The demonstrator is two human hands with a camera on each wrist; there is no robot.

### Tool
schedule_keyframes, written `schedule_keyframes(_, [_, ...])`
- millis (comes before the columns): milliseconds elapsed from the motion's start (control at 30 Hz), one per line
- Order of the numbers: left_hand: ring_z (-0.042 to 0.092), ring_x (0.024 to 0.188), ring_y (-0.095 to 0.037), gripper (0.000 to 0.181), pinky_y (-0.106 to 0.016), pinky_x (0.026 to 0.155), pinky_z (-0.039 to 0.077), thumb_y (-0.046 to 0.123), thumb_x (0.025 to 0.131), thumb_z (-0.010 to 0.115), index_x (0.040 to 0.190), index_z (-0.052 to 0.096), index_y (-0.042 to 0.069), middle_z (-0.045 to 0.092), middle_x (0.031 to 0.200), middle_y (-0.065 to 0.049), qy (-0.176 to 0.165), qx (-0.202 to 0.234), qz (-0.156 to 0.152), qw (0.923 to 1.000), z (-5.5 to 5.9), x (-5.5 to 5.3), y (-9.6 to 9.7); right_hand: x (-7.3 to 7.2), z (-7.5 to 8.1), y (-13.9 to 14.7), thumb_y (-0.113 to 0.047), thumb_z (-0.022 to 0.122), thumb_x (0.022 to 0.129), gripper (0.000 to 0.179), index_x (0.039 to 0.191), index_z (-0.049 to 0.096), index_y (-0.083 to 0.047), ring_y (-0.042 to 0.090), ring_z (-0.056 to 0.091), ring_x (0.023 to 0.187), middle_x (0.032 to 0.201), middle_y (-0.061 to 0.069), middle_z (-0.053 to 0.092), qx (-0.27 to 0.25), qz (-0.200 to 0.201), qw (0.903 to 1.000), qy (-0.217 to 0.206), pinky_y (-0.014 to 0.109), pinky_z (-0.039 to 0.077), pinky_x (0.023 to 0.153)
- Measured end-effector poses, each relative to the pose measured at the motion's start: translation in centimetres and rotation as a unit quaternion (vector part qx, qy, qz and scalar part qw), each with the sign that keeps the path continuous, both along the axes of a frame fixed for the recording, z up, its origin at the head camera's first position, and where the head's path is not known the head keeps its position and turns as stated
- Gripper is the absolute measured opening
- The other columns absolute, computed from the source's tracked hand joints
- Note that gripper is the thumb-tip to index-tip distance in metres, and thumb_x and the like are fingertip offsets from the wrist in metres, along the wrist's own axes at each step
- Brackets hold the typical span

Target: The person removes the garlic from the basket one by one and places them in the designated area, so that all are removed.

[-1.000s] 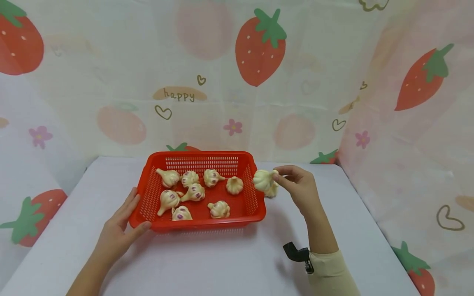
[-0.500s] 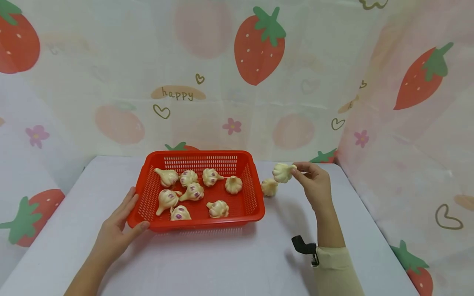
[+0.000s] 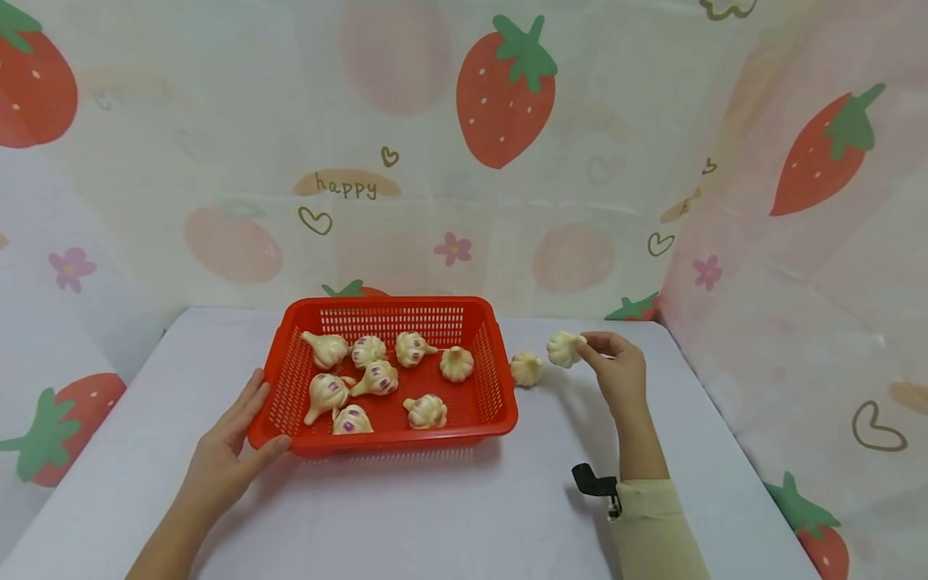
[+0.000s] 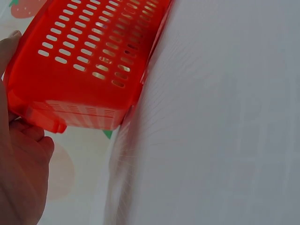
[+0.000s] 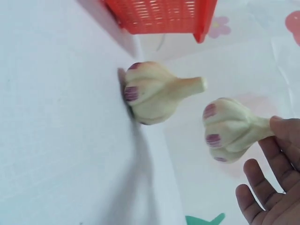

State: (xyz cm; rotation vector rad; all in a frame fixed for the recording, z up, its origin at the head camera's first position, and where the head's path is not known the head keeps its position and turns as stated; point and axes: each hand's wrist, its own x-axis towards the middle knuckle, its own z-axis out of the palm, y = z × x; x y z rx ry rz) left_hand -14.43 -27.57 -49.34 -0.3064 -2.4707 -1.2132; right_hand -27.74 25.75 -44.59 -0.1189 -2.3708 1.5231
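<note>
The right hand (image 3: 619,372) is pinching a cream plastic garlic bulb (image 3: 564,349) by its stem, holding it low over the white table (image 3: 449,515), seemingly just clear of it, beside another garlic bulb (image 3: 526,368) lying outside the red perforated plastic basket (image 3: 387,439). The left hand (image 3: 230,451) is resting with relaxed fingers against the basket's near corner.

It looked a staged recording booth: a strawberry-print fabric backdrop (image 3: 507,121) hung round a plain white table (image 3: 435,515) on three sides.
</note>
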Motion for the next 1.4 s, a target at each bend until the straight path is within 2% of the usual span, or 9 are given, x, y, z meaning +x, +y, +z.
schedule_keyframes(167, [0.021,0.149,0.010,0.088,0.001,0.100,0.030,0.013,0.086,0.083,0.160,0.035,0.016,0.027,0.169,-0.001,0.002,0.008,-0.004,1.0000,0.0,0.0,0.0,-0.5,-1.2,0.4,-0.028,0.079,0.092,0.034,0.117,0.074,-0.005,0.012,0.063,0.100,0.111,0.010,0.074,-0.024,-0.008,0.9993,-0.028,0.027,0.049,0.082])
schedule_keyframes(400, [0.020,0.149,0.012,0.088,0.001,0.099,0.030,0.014,0.087,0.083,0.160,0.035,0.018,0.027,0.169,-0.002,-0.004,0.006,0.001,1.0000,-0.1,0.2,0.1,-1.0,-2.8,0.5,-0.023,0.079,0.091,0.032,0.115,0.074,-0.003,0.007,0.061,0.091,0.096,0.000,0.073,-0.027,-0.018,0.9979,-0.057,0.019,0.049,0.074])
schedule_keyframes(633, [0.019,0.149,0.012,0.088,0.001,0.098,0.031,0.013,0.087,0.083,0.161,0.034,0.020,0.025,0.169,0.010,-0.008,0.009,0.002,0.9999,-0.2,0.3,0.0,-1.3,-3.7,0.6,-0.022,0.079,0.091,0.032,0.116,0.074,-0.002,0.008,0.062,0.092,0.103,0.008,0.074,-0.022,-0.016,0.9972,-0.070,0.014,0.049,0.077])
schedule_keyframes(867, [0.019,0.148,0.014,0.089,0.001,0.097,0.031,0.014,0.088,0.082,0.161,0.032,0.022,0.026,0.170,0.001,-0.018,0.011,0.002,0.9998,0.0,0.3,0.0,-1.5,-4.1,0.6,-0.024,0.079,0.092,0.032,0.115,0.075,-0.003,0.011,0.062,0.094,0.106,0.012,0.074,-0.012,-0.016,0.9976,-0.066,0.015,0.047,0.078])
schedule_keyframes(1133, [0.018,0.147,0.016,0.088,-0.001,0.095,0.033,0.016,0.089,0.081,0.161,0.031,0.024,0.025,0.170,0.003,-0.028,0.001,0.008,0.9996,0.1,0.3,0.1,-1.4,-4.4,0.6,-0.025,0.079,0.092,0.031,0.115,0.075,-0.004,0.012,0.064,0.094,0.107,0.014,0.075,0.011,-0.023,0.9982,-0.054,0.020,0.047,0.080])
schedule_keyframes(1400, [0.019,0.147,0.014,0.088,0.000,0.096,0.032,0.015,0.089,0.081,0.161,0.031,0.022,0.025,0.170,0.004,-0.022,0.005,0.000,0.9997,0.2,0.2,0.0,-1.6,-4.6,0.6,-0.025,0.078,0.092,0.032,0.117,0.074,-0.005,0.018,0.065,0.101,0.111,0.014,0.075,0.028,-0.022,0.9982,-0.048,0.026,0.046,0.085])
